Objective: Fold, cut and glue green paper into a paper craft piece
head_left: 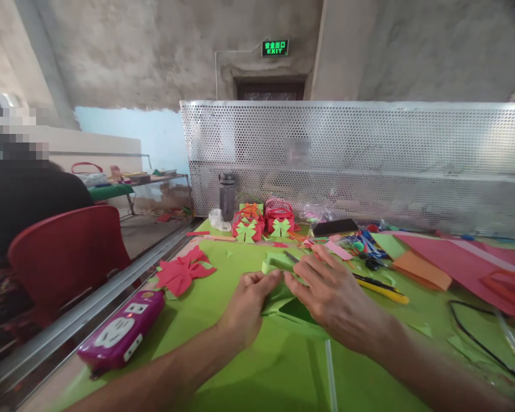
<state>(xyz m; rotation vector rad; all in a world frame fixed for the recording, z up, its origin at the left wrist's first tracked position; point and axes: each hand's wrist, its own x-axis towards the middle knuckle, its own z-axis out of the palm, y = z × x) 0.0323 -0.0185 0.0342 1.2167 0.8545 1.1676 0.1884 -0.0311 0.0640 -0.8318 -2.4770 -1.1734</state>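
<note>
Near the middle of the green-covered table [232, 360], a folded green piece [274, 303] lies between my hands. My left hand [249, 303] pinches its near left edge between thumb and fingers. On the right side, my right hand [326, 289] rests over the same piece, fingers bent and pressed on it near my left thumb. A green loop [274, 262] stands up just beyond my fingertips. My right palm hides part of the piece. A translucent glue stick [331, 375] lies close in front, and a yellow cutter [384, 288] is right of my right hand.
Red cut shapes [183, 272] and a purple power strip [122, 332] lie at left. Two red baskets with green bows [280, 224] and a bottle [227, 197] stand behind. Coloured sheets [459, 263] and a black cable [476, 337] are at right. A person sits at far left.
</note>
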